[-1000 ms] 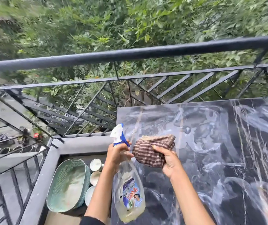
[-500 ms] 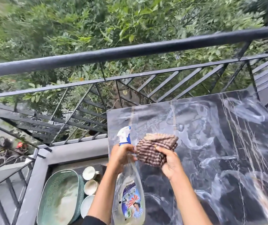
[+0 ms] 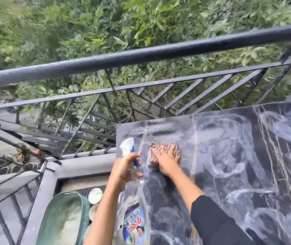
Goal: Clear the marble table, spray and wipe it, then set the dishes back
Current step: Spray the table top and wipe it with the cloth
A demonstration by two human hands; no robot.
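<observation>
Black white-veined marble table (image 3: 229,156); brown checked cloth (image 3: 175,150); green basket (image 3: 61,218).

A black marble table (image 3: 247,156) with white veins shows wet streaks. A brown checked cloth (image 3: 152,153) lies flat near its far left corner. A clear spray bottle (image 3: 134,214) with a white-and-blue trigger tilts over the left edge. Pale round dishes (image 3: 95,195) sit low, left of the table.

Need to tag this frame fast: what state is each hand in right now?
Left hand: closed around the neck of the spray bottle.
Right hand: open, fingers flat, pressing the checked cloth onto the marble table.
</observation>
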